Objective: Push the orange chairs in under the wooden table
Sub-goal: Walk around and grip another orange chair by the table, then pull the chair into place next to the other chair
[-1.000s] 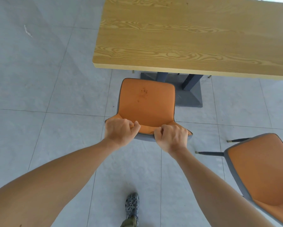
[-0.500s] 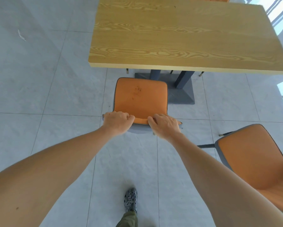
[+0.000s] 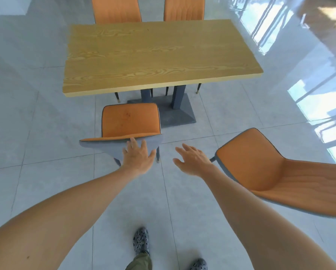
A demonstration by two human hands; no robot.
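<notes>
While the left hand lay flat, fingers spread, on the near chair backrest, its seat stood just short of the worktop edge; the right hand hovered open, gripping nothing, beside the second chair.

Chairs orange, grey-backed; table yellow wood-grain, dark-grey base; floor pale-grey tile; shoes black-speckled.

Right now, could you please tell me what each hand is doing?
Left hand: open, flat against the near chair's grey backrest.
Right hand: open, holding nothing.
</notes>
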